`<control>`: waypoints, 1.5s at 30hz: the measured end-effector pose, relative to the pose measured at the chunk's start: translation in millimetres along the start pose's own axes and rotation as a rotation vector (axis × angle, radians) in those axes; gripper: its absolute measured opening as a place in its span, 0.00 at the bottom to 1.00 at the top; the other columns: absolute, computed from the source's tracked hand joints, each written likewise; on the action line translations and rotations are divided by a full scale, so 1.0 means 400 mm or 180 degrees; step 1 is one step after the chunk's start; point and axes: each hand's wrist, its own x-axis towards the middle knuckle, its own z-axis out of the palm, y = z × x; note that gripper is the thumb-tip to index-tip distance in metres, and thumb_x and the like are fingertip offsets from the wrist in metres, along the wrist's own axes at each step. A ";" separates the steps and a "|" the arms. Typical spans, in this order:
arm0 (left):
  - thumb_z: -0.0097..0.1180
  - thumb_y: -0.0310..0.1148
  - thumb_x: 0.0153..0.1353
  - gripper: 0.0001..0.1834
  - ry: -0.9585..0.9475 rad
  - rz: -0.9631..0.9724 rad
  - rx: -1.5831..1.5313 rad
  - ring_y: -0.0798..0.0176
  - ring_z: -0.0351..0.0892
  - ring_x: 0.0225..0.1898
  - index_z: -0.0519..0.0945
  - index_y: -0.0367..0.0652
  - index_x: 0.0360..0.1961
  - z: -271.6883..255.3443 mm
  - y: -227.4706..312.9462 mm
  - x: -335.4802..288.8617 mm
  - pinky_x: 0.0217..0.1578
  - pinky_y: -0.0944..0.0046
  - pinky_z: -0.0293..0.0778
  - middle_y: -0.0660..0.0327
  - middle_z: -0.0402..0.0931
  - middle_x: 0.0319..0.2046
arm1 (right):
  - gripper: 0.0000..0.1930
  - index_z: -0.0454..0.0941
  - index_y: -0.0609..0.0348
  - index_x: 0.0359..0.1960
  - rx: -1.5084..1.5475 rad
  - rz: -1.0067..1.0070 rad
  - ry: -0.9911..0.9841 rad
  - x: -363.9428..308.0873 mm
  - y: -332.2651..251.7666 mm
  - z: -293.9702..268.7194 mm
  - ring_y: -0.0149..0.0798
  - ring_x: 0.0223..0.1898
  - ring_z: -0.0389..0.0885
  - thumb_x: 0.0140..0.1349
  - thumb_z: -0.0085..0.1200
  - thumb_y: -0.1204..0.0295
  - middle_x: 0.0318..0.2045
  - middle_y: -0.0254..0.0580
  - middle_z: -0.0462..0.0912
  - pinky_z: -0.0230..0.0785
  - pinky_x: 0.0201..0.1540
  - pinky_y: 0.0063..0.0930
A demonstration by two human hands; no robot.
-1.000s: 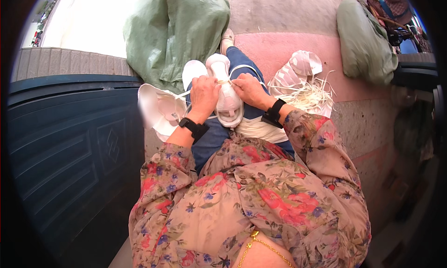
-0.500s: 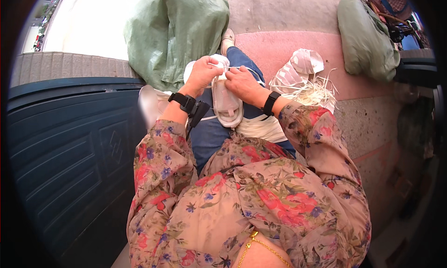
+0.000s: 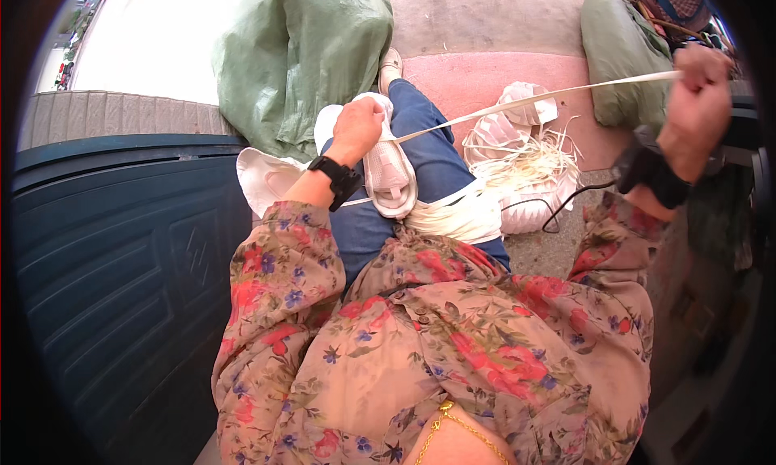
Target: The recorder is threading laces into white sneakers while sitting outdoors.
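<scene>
A white shoe (image 3: 390,174) lies across my lap over blue trousers, its opening facing me. My left hand (image 3: 358,131) is closed on its far part, the fingertips turned down and partly hidden. From beside that hand a flat white shoelace (image 3: 517,103) stretches taut, up and out to the right. My right hand (image 3: 700,89), slightly blurred, grips the lace's other end in a fist at the far right. A bundle of cream laces (image 3: 457,216) rests over my thigh, just right of the shoe. Another white shoe part shows behind my left hand.
Right of my knee lie pale shoes (image 3: 525,109) and a loose heap of cream laces (image 3: 550,159). A white shoe (image 3: 271,178) is beside my left forearm. Green sacks (image 3: 303,69) stand ahead, with another green sack (image 3: 622,57) at right. A dark blue panelled door (image 3: 129,263) borders the left.
My right hand has swung from the shoe far out to the right, drawing the shoelace out into a long taut line. My left hand stays at the shoe.
</scene>
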 end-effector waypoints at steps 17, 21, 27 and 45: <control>0.47 0.32 0.52 0.09 -0.0343 -0.0330 -0.0199 0.43 0.74 0.34 0.74 0.39 0.31 0.004 -0.101 -0.177 0.34 0.50 0.68 0.46 0.75 0.27 | 0.07 0.75 0.61 0.24 -0.3957 0.1317 -0.2791 -0.578 0.703 0.309 0.49 0.29 0.78 0.50 0.48 0.71 0.23 0.50 0.78 0.70 0.32 0.39; 0.43 0.29 0.53 0.09 -0.0103 -0.0130 -0.0244 0.42 0.73 0.34 0.74 0.38 0.31 0.024 -0.115 -0.174 0.35 0.48 0.68 0.45 0.74 0.27 | 0.03 0.74 0.59 0.23 -0.4126 0.0574 -0.3004 -0.587 0.707 0.301 0.45 0.25 0.79 0.46 0.47 0.78 0.22 0.47 0.78 0.71 0.24 0.33; 0.40 0.27 0.54 0.10 -0.0065 0.0064 -0.0316 0.40 0.72 0.34 0.73 0.36 0.33 0.023 -0.117 -0.175 0.36 0.48 0.67 0.42 0.73 0.28 | 0.03 0.73 0.59 0.23 -0.4193 0.0707 -0.2872 -0.588 0.701 0.297 0.45 0.25 0.79 0.46 0.47 0.77 0.21 0.47 0.78 0.71 0.24 0.33; 0.44 0.39 0.58 0.16 -0.1512 -0.1747 -0.1607 0.62 0.70 0.15 0.73 0.35 0.36 -0.054 -0.150 0.005 0.14 0.61 0.65 0.55 0.73 0.21 | 0.13 0.71 0.66 0.30 -0.2315 0.3031 -0.3101 -0.596 0.581 0.211 0.51 0.35 0.75 0.55 0.42 0.66 0.30 0.57 0.76 0.65 0.38 0.38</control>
